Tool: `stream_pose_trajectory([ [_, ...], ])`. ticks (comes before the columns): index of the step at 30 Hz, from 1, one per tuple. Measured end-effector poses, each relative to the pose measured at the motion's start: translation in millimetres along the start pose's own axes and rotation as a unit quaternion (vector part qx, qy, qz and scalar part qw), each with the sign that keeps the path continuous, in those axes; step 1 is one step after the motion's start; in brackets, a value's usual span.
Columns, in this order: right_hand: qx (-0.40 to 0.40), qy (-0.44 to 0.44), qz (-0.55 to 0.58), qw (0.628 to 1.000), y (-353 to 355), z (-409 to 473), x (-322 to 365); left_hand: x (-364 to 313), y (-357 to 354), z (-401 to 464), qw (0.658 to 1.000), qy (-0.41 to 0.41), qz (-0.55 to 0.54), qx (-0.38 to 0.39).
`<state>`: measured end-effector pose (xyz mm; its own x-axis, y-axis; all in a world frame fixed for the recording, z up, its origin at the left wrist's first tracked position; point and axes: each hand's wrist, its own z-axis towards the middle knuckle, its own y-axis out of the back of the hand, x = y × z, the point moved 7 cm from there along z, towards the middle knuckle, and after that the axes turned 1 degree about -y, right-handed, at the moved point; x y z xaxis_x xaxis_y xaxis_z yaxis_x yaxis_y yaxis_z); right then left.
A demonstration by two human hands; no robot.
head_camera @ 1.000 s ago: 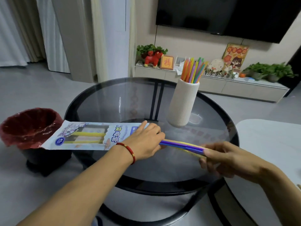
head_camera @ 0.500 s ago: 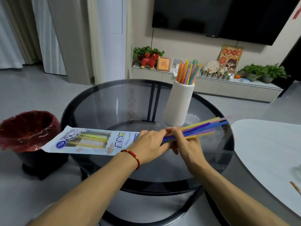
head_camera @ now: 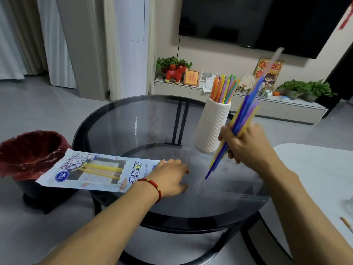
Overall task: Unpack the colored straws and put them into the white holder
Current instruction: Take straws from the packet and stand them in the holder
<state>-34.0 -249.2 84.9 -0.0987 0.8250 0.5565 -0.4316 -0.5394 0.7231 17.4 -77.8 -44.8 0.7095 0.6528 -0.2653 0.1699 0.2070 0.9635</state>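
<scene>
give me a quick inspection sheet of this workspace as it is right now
surface: round glass table, dark rim
job's things: white holder upright with straws in it; straw packet lying flat at the table's left edge, yellow straws left inside; loose bundle of straws tilted beside the holder
clutter: red-lined bin on the floor
grips: left hand resting on the packet's open end; right hand shut on the bundle
cables: nothing seen
surroundings: TV, low cabinet with plants
</scene>
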Motion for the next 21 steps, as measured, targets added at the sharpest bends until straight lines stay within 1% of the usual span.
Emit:
stream_pose_trajectory([
  [2,0.052,0.007,-0.075,0.996,-25,-4,2,0,0,0,1.000,0.000,0.007,0.003],
  [4,0.083,-0.006,-0.085,0.993,-42,-9,-3,1,0,-1,1.000,-0.002,0.014,0.005],
  [5,0.078,-0.013,-0.078,0.994,-43,-8,-7,1,1,-1,1.000,-0.003,0.017,0.007],
  [9,0.002,-0.038,-0.013,0.999,-21,1,-14,0,2,-2,1.000,-0.005,0.012,0.006],
  [11,0.003,-0.063,0.018,0.998,-23,-1,-21,-1,3,-1,1.000,-0.005,0.012,0.004],
  [13,0.012,-0.076,0.018,0.997,-30,-4,-26,-2,2,-1,1.000,-0.003,0.013,0.005],
  [17,-0.058,-0.048,0.007,0.997,-23,-1,-26,-2,2,0,1.000,0.000,0.015,0.011],
  [18,-0.060,-0.047,0.010,0.997,-25,-1,-27,-3,2,0,1.000,0.001,0.014,0.010],
  [21,-0.020,-0.074,0.023,0.997,-42,-7,-33,-4,2,-1,1.000,0.003,0.013,0.011],
])
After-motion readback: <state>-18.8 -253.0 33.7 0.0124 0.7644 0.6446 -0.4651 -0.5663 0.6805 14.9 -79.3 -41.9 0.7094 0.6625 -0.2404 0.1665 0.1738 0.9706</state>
